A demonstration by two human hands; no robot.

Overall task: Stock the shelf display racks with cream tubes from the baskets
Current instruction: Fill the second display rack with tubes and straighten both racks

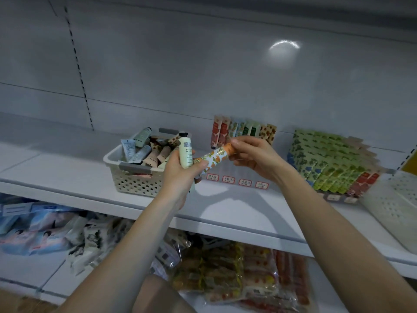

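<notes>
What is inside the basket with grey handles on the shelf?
The basket holds a loose heap of cream tubes, pointing every way. The left hand hides its right corner; the bottom cannot be seen.

This is a shop aisle: white metal shelving (67, 175) with a slotted upright (79, 71) runs behind and left of the left hand (180, 175). Just beyond the right hand (255, 159) stand display racks of patterned tubes (327, 163) fronted by small price tags (228, 179). Bagged goods (225, 272) fill the shelf below both hands.
</notes>
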